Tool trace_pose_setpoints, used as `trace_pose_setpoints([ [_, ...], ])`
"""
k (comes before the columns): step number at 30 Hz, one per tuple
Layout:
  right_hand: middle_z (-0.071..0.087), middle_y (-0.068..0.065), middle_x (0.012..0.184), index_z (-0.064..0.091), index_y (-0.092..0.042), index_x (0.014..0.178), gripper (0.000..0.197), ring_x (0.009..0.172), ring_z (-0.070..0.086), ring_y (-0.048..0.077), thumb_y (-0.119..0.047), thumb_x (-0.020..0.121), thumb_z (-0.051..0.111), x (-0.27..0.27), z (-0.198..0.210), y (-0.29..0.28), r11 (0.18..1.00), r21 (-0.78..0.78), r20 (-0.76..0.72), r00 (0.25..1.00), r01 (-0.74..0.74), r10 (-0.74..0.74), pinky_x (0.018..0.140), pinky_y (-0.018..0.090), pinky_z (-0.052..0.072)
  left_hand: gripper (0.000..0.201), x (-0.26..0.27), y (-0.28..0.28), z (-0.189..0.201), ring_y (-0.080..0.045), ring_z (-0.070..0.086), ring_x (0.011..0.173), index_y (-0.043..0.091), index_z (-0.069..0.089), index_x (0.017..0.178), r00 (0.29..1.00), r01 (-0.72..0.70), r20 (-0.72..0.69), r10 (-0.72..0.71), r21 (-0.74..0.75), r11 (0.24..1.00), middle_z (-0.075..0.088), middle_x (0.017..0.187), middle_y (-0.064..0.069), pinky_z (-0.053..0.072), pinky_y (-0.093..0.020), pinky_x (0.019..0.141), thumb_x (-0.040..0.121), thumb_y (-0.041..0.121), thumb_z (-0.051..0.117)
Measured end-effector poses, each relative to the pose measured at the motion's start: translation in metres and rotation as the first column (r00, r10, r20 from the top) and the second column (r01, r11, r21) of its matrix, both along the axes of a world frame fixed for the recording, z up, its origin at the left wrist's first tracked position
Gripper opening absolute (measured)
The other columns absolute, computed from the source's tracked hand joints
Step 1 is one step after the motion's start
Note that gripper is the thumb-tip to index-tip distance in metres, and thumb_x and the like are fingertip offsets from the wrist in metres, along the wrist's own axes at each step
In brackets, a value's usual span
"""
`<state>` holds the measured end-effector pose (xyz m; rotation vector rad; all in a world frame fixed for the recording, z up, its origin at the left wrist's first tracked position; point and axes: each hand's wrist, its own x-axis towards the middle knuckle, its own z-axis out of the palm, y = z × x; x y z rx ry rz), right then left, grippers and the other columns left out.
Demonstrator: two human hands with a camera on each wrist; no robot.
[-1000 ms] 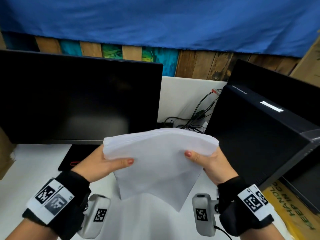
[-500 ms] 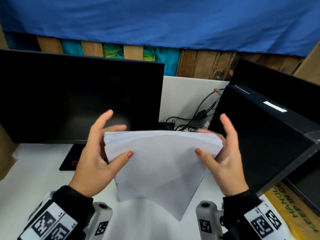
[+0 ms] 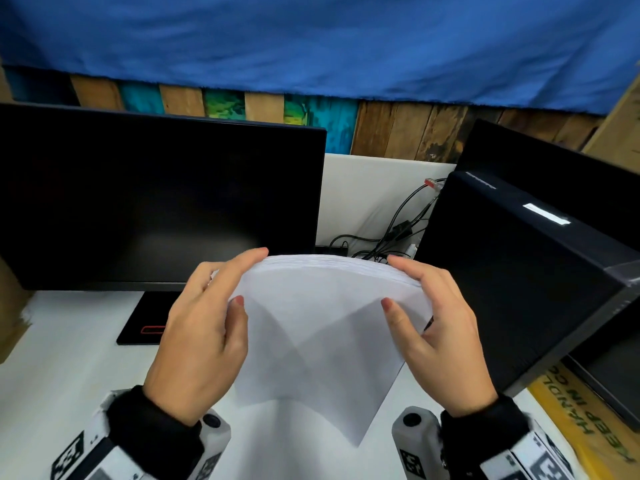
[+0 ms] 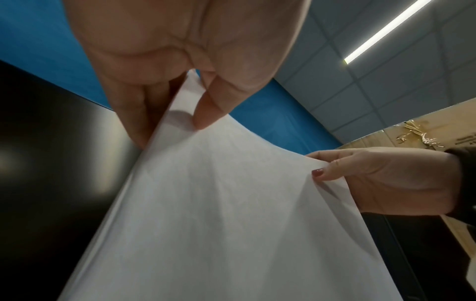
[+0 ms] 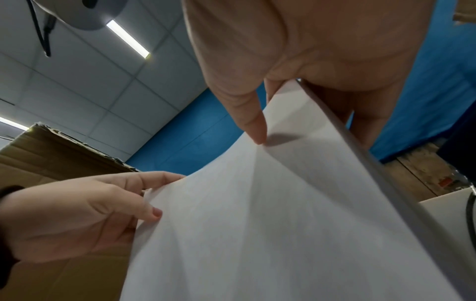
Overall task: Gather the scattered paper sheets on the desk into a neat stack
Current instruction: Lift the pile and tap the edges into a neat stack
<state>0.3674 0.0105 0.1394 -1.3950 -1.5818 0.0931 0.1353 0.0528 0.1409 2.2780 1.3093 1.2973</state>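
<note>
A bundle of white paper sheets (image 3: 311, 327) stands upright above the white desk (image 3: 69, 358), its top edge bowed and its lower corners fanned out unevenly. My left hand (image 3: 207, 327) holds its left side, thumb on the near face and fingers behind, as the left wrist view shows on the sheets (image 4: 231, 213). My right hand (image 3: 433, 327) holds the right side the same way, thumb in front and fingers curved over the top corner of the paper (image 5: 283, 213).
A dark monitor (image 3: 156, 202) stands close behind the paper, its black base (image 3: 142, 323) on the desk. A black box (image 3: 519, 271) sits at the right with cables (image 3: 391, 233) between them. Cardboard (image 3: 10, 306) lies at the left edge.
Both hands had spread their fingers half a second ago; now they have closed back onto the bundle's sides and the stack's top edge bows more. The wrists dropped lower in the view.
</note>
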Motion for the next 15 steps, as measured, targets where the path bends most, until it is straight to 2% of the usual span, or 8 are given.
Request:
trace_pose_setpoints([
  [2, 0.052, -0.013, 0.119, 0.049, -0.024, 0.127, 0.048, 0.114, 0.043, -0.012, -0.02, 0.08, 0.059, -0.001, -0.001, -0.001, 1.0, -0.002, -0.007, 1.0, -0.002, 0.002, 0.093, 0.001, 0.027, 0.056, 0.002, -0.001, 0.0, 0.005, 0.046, 0.062, 0.03, 0.046, 0.132, 1.0, 0.002, -0.001, -0.002, -0.022, 1.0, 0.049, 0.1, 0.002, 0.033, 0.001, 0.065, 0.086, -0.002, 0.045],
  [6, 0.057, -0.009, 0.119, 0.052, -0.023, 0.125, 0.044, 0.114, 0.048, -0.005, -0.021, 0.082, 0.057, 0.001, -0.002, 0.0, 1.0, -0.022, -0.009, 1.0, 0.004, -0.004, 0.094, 0.004, 0.032, 0.057, 0.003, -0.002, -0.002, 0.004, 0.048, 0.069, 0.03, 0.043, 0.134, 1.0, -0.005, 0.0, 0.005, -0.044, 0.999, 0.046, 0.102, 0.002, 0.031, 0.003, 0.07, 0.088, -0.003, 0.044],
  [8, 0.059, -0.011, 0.116, 0.054, -0.024, 0.121, 0.039, 0.112, 0.051, -0.004, -0.023, 0.082, 0.056, 0.003, -0.001, 0.0, 1.0, -0.029, -0.017, 1.0, -0.002, 0.001, 0.092, 0.007, 0.036, 0.053, 0.002, -0.001, 0.0, 0.006, 0.048, 0.07, 0.028, 0.045, 0.133, 1.0, -0.009, -0.002, 0.009, -0.039, 0.999, 0.046, 0.097, 0.005, 0.03, 0.003, 0.071, 0.087, 0.002, 0.043],
  [11, 0.06, -0.021, 0.109, 0.054, -0.029, 0.115, 0.033, 0.097, 0.057, -0.004, -0.021, 0.084, 0.058, 0.003, 0.001, -0.002, 0.999, -0.042, -0.051, 0.998, -0.035, 0.033, 0.082, 0.01, 0.042, 0.05, -0.001, 0.001, 0.002, 0.006, 0.045, 0.058, 0.025, 0.05, 0.129, 1.0, -0.01, 0.017, 0.011, -0.031, 0.999, 0.047, 0.084, 0.012, 0.034, 0.001, 0.064, 0.083, 0.006, 0.044],
  [13, 0.056, -0.027, 0.111, 0.049, -0.032, 0.119, 0.042, 0.077, 0.058, -0.006, -0.013, 0.084, 0.062, 0.005, -0.001, -0.001, 0.997, -0.044, -0.093, 0.994, -0.057, 0.053, 0.071, 0.007, 0.04, 0.05, -0.004, 0.004, 0.002, 0.002, 0.046, 0.053, 0.032, 0.05, 0.128, 0.999, 0.002, 0.05, 0.0, -0.031, 1.0, 0.049, 0.074, 0.012, 0.04, -0.005, 0.059, 0.084, 0.007, 0.048],
  [14, 0.055, -0.028, 0.114, 0.045, -0.033, 0.123, 0.05, 0.078, 0.058, -0.005, -0.01, 0.083, 0.064, 0.008, -0.003, 0.0, 0.996, -0.051, -0.155, 0.986, -0.077, 0.069, 0.074, 0.009, 0.042, 0.054, -0.006, 0.006, 0.001, -0.003, 0.05, 0.054, 0.038, 0.045, 0.129, 0.995, 0.022, 0.098, -0.016, -0.064, 0.998, 0.05, 0.068, 0.007, 0.046, -0.012, 0.06, 0.084, 0.009, 0.051],
  [15, 0.054, -0.026, 0.119, 0.042, -0.033, 0.129, 0.058, 0.09, 0.059, -0.003, -0.009, 0.081, 0.066, 0.011, -0.006, 0.002, 0.991, -0.063, -0.245, 0.965, -0.114, 0.095, 0.082, 0.014, 0.044, 0.061, -0.009, 0.009, 0.001, -0.011, 0.053, 0.055, 0.044, 0.039, 0.131, 0.982, 0.068, 0.184, -0.042, -0.133, 0.989, 0.051, 0.064, -0.002, 0.052, -0.024, 0.062, 0.082, 0.011, 0.055],
])
